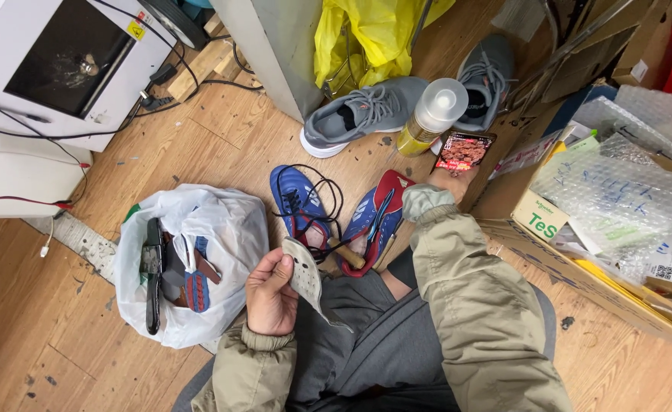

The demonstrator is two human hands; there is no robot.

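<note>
My left hand [270, 294] grips a pale grey shoe insole [305, 276] with small holes, held over my lap. My right hand [452, 181] reaches forward past its olive sleeve and holds a phone [464, 152] with a lit screen, propped beside a cardboard box. Between my hands lie two blue and red shoes [299, 203] on the wooden floor, their black laces loose. A wooden-handled tool [347, 254] and pliers [379, 221] rest in the right-hand shoe [374, 221].
A white plastic bag [199, 259] with shoe parts sits at my left. Two grey sneakers [363, 113], a clear-capped yellow bottle [430, 116] and a yellow bag [366, 34] lie ahead. Cardboard boxes [580, 229] with bubble wrap fill the right. A white machine [61, 61] with cables stands far left.
</note>
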